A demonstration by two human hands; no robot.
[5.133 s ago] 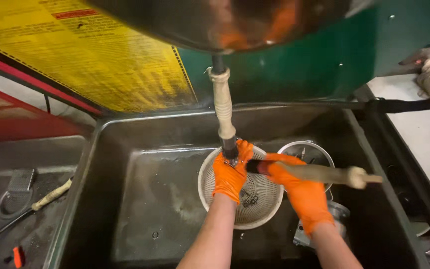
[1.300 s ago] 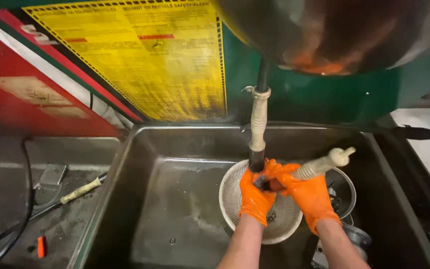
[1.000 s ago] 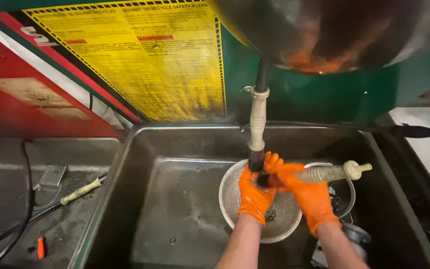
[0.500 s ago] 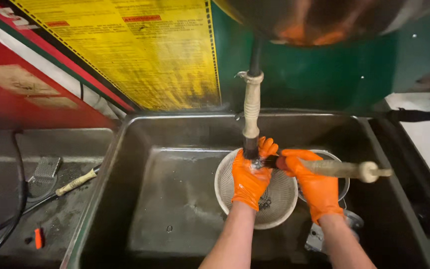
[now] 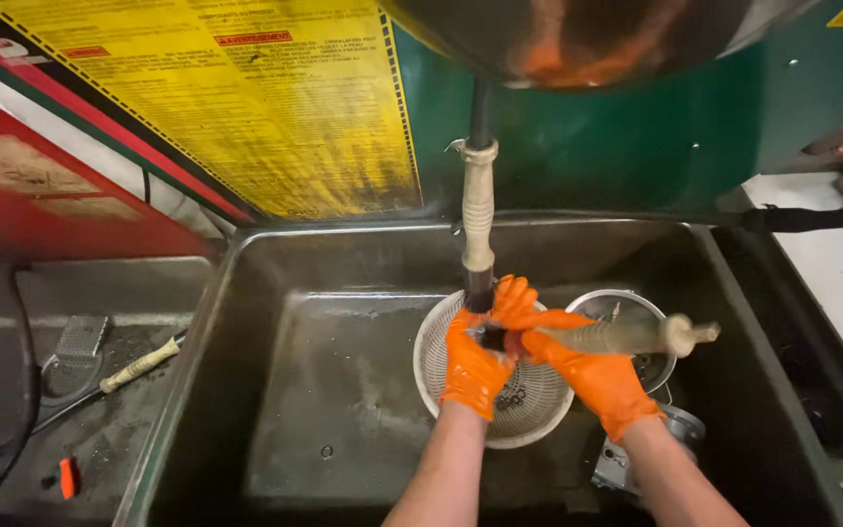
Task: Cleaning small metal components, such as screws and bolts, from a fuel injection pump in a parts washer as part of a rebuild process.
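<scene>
Head view, single frame. Two hands, both in orange gloves, work over one dark metal sink basin [image 5: 343, 322]. One flexible cream-coloured ribbed spout [image 5: 478, 220] hangs from above and ends just over the hands. Left hand [image 5: 475, 361]: fingers [image 5: 461, 337] clenched around a small dark part [image 5: 490, 338], held directly under the spout's tip; the part is mostly hidden in the grip, so its shape cannot be told. Right hand [image 5: 592, 371]: fingers [image 5: 543, 344] grasping one long cream-handled brush [image 5: 636, 335], its handle running out to the right and ending in a knob, its working end meeting the dark part between the two hands. Both hands touch at the part. Below them in the basin: one white round perforated plastic strainer basket [image 5: 441, 376] with a few small dark pieces in its bottom, and one round metal mesh strainer [image 5: 656, 366] just beside it on the right, partly behind the brush. On the grimy worktop [image 5: 12, 449] left of the basin: one cream-handled tool [image 5: 139, 365], one black cable [image 5: 21, 410], one small orange item [image 5: 68, 477]. One yellow printed placard [image 5: 246, 107] stands on the wall behind.
</scene>
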